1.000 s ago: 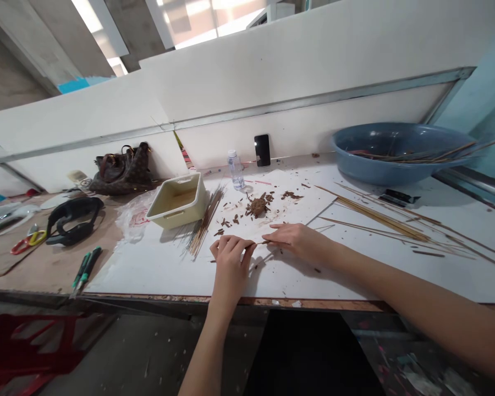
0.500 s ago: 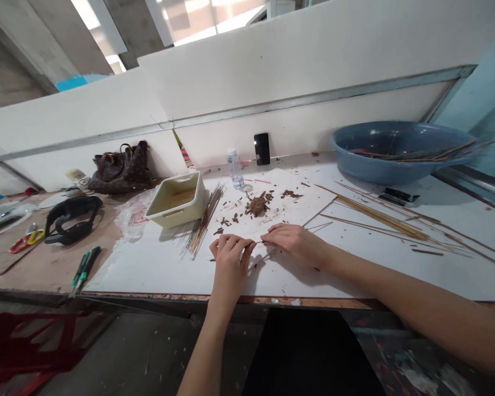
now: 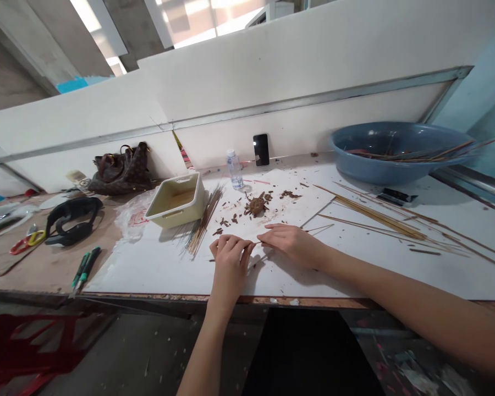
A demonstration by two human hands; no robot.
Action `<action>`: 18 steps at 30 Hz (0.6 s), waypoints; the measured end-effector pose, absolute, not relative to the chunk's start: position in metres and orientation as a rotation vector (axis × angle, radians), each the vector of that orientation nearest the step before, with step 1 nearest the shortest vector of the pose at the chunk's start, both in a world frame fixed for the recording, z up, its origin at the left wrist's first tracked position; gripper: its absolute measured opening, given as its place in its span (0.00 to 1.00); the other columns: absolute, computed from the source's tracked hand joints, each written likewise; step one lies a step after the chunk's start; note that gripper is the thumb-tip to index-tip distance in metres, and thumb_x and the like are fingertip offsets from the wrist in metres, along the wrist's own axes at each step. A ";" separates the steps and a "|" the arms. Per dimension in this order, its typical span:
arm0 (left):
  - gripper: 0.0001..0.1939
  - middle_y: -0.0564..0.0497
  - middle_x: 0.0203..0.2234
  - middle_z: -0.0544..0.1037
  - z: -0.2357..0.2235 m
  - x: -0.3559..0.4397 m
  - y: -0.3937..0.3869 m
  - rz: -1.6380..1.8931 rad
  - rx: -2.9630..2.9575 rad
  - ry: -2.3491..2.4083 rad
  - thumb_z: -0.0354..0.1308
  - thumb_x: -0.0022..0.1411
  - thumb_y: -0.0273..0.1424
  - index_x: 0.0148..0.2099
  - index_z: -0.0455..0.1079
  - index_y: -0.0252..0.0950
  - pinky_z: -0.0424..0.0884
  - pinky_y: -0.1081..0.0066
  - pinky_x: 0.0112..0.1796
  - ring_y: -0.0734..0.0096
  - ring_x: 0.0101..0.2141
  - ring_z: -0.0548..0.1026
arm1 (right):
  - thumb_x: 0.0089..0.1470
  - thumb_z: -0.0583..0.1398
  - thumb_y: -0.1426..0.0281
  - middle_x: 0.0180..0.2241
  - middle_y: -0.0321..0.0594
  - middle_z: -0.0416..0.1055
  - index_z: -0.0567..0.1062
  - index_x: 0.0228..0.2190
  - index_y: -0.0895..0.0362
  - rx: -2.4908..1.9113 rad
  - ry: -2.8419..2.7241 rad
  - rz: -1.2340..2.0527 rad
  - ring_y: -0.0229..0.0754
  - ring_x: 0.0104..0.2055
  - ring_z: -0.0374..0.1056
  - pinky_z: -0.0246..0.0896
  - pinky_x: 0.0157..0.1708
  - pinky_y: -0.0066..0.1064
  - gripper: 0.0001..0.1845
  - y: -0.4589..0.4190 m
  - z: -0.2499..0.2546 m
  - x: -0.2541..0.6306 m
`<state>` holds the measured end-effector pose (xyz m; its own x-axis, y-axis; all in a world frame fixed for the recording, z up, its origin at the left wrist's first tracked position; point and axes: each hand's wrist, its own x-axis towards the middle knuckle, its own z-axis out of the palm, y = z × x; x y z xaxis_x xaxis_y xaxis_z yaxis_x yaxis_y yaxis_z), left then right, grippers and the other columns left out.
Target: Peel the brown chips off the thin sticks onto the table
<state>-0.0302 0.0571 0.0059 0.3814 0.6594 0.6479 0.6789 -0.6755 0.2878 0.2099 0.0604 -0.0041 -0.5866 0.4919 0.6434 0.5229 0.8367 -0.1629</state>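
Observation:
Over the white sheet [image 3: 148, 269], my left hand [image 3: 231, 254] pinches one end of a thin dark stick [image 3: 257, 242] between thumb and fingers. My right hand [image 3: 291, 242] is closed on the same stick just to the right, its fingers almost meeting the left ones. A thin length sticks out past the right hand on its far side. Behind both hands sits a brown lump of paste-like material [image 3: 256, 207], with small dark crumbs scattered round it. A bundle of thin sticks [image 3: 204, 223] lies left of the lump, and longer tan sticks [image 3: 375, 215] lie to the right.
A cream plastic tub [image 3: 169, 220] with brownish contents stands left, near a clear bottle [image 3: 234, 170] and an upright phone [image 3: 261, 149]. At the back right is a blue basin [image 3: 379, 168] holding sticks. Green-handled cutters [image 3: 84, 269], scissors [image 3: 27, 242] and a handbag [image 3: 121, 170] lie left.
My right hand has shifted slightly left along the stick, closer to the left fingers. The left hand stays in place, and the view has moved a touch.

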 end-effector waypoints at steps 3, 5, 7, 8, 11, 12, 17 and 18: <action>0.09 0.49 0.35 0.84 0.007 -0.029 0.056 -1.207 -2.597 -1.254 0.61 0.79 0.30 0.42 0.79 0.41 0.62 0.54 0.51 0.56 0.44 0.76 | 0.74 0.59 0.75 0.47 0.50 0.86 0.81 0.54 0.59 -0.777 -2.300 -0.008 0.50 0.48 0.83 0.78 0.59 0.51 0.13 0.056 -0.002 0.209; 0.09 0.49 0.35 0.83 0.008 -0.029 0.056 -1.213 -2.597 -1.251 0.61 0.79 0.30 0.42 0.78 0.41 0.62 0.54 0.50 0.56 0.43 0.76 | 0.73 0.60 0.75 0.46 0.51 0.86 0.81 0.53 0.60 -0.798 -2.302 0.023 0.52 0.48 0.83 0.79 0.56 0.50 0.12 0.055 -0.002 0.209; 0.09 0.49 0.35 0.83 0.007 -0.030 0.056 -1.211 -2.595 -1.242 0.60 0.79 0.30 0.42 0.78 0.41 0.62 0.55 0.50 0.56 0.43 0.76 | 0.74 0.60 0.75 0.46 0.52 0.86 0.81 0.54 0.61 -0.802 -2.309 0.023 0.52 0.48 0.83 0.80 0.54 0.49 0.13 0.055 -0.002 0.209; 0.09 0.49 0.35 0.83 0.007 -0.030 0.056 -1.212 -2.591 -1.236 0.60 0.79 0.29 0.41 0.78 0.41 0.62 0.55 0.50 0.56 0.43 0.76 | 0.75 0.59 0.74 0.46 0.52 0.86 0.80 0.56 0.62 -0.809 -2.310 0.005 0.53 0.48 0.82 0.80 0.53 0.48 0.14 0.056 -0.004 0.209; 0.09 0.50 0.35 0.83 0.005 -0.031 0.057 -1.215 -2.579 -1.222 0.61 0.78 0.28 0.41 0.78 0.41 0.62 0.55 0.50 0.57 0.43 0.76 | 0.76 0.60 0.68 0.47 0.55 0.85 0.78 0.60 0.63 -0.837 -2.294 -0.090 0.56 0.50 0.82 0.81 0.51 0.50 0.18 0.060 -0.008 0.210; 0.08 0.50 0.35 0.83 0.005 -0.031 0.057 -1.218 -2.575 -1.222 0.62 0.78 0.28 0.41 0.78 0.41 0.62 0.55 0.50 0.57 0.43 0.77 | 0.76 0.60 0.66 0.47 0.55 0.85 0.78 0.60 0.63 -0.837 -2.291 -0.112 0.57 0.50 0.82 0.81 0.51 0.51 0.19 0.062 -0.010 0.210; 0.08 0.50 0.34 0.83 0.005 -0.030 0.058 -1.218 -2.571 -1.237 0.63 0.77 0.28 0.40 0.78 0.41 0.63 0.55 0.49 0.56 0.42 0.77 | 0.76 0.59 0.71 0.44 0.52 0.85 0.79 0.58 0.60 -0.790 -2.295 -0.068 0.54 0.48 0.81 0.79 0.54 0.52 0.15 0.062 -0.011 0.210; 0.08 0.50 0.34 0.83 0.005 -0.030 0.058 -1.216 -2.572 -1.240 0.63 0.77 0.28 0.40 0.78 0.41 0.63 0.55 0.49 0.57 0.42 0.77 | 0.75 0.58 0.73 0.44 0.52 0.84 0.79 0.57 0.61 -0.784 -2.301 -0.058 0.53 0.48 0.81 0.79 0.54 0.51 0.14 0.061 -0.009 0.210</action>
<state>-0.0300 0.0575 0.0051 0.3738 0.6471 0.6645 0.6768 -0.6802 0.2816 0.2101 0.0612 -0.0091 -0.5757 0.5207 0.6304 0.5520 0.8163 -0.1701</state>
